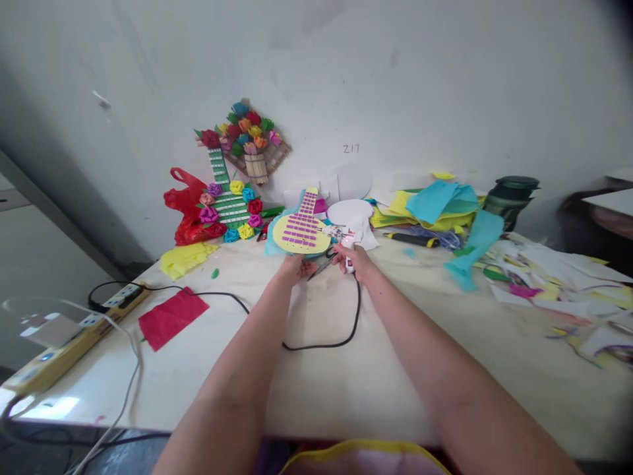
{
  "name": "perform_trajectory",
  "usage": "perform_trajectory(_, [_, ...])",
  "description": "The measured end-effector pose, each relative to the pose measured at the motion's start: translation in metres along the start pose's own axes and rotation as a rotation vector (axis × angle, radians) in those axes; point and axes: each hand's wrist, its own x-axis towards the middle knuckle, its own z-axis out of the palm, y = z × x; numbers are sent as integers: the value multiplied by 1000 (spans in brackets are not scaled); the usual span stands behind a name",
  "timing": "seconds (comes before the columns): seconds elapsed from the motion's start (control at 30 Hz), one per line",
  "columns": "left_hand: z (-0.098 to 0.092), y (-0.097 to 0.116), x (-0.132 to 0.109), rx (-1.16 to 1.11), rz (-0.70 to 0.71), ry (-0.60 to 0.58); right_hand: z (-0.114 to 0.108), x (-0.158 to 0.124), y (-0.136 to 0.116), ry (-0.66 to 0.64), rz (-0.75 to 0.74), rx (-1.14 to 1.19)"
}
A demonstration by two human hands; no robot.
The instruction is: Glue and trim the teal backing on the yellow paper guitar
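Note:
A yellow guitar-shaped paper cutout [297,243] with rows of purple strips is tilted toward me. At its lower edge my left hand [297,268] grips it from beneath, part of the fingers hidden behind it. My right hand [357,261] is wrapped around a white glue gun [349,265], its front end pointing left at the cutout's right edge. From the gun's handle a black cord [357,316] loops over the table. Scissors [321,266] lie between my hands, partly hidden.
A flower-trimmed green guitar craft [232,210] and red plastic bag [182,211] stand behind left. A power strip [93,330] and crimson paper [173,318] lie left. Coloured sheets [440,201], a box cutter [413,239], a dark bottle [509,198] and paper scraps [558,277] occupy the right.

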Motion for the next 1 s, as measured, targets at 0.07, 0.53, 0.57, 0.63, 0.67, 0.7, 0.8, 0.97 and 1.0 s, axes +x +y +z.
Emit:
perform_trajectory(0.07, [-1,0,-2,-3,-18,2,-3,-6,-2,1,23,1])
perform_trajectory(0.53, [-13,-7,-9,-255,-9,28,-10,-42,-9,-119,133,-259])
perform_trajectory(0.57, [-14,-6,-9,-274,-19,29,-9,-42,-9,-125,132,-277])
perform_trajectory(0.63, [-17,-3,-9,-320,-35,15,-8,-42,-10,-136,128,-300])
perform_trajectory(0.67, [-18,-3,-9,-347,-41,-2,-9,-42,-10,-140,127,-304])
perform_trajectory(0.7, [-20,-2,-10,-374,-42,-23,-9,-41,-9,-140,126,-302])
perform_trajectory(0.8, [-23,-3,-8,-400,-41,-54,-10,-39,-8,-138,122,-302])
perform_trajectory(0.97, [-23,-6,-5,-325,-46,-22,-10,-38,-6,-129,123,-323])
perform_trajectory(1.0, [-23,-7,-4,-311,-39,-15,-9,-38,-5,-123,121,-321])
